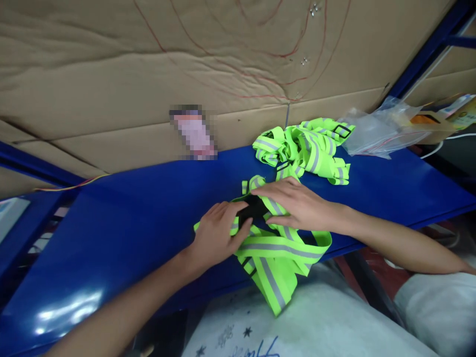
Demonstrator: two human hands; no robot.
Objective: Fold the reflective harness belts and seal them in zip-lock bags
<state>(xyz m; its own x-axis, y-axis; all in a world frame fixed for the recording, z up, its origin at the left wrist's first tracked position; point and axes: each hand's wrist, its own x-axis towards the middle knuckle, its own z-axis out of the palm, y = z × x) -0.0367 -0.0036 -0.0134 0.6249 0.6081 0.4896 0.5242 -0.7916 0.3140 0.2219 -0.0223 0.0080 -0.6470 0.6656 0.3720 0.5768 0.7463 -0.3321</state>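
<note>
Cardboard (92, 94) stands behind one blue table (137, 213); take twelve o'clock as straight away from the person. The near bundle of lime strapping (275, 247) lies right at both hands, its loops spreading toward four o'clock from the left hand (218, 230) and toward six or seven from the right hand (299, 203). Its broadest band runs nine to three, and a folded point reaches to six o'clock over the table's near edge; tangled like this, it has no single clear long axis. The far bundle (314, 151) sits at one o'clock, nearer the right hand; I cannot tell whether the two bundles join.

Both hands touch the near bundle about a black piece (253, 208), left hand at its eight o'clock, right hand at its three, each with thumb moderately parted from fingers; whether either pinches firmly I cannot tell.

Counted, big to small: two bundles; plastic bags (383, 131) at two o'clock, too overlapped to count; one pixel-blurred rectangular item (194, 131) at eleven; one black piece; at least three dark buckles (342, 131), two on or beside the far bundle, one on the near
</note>
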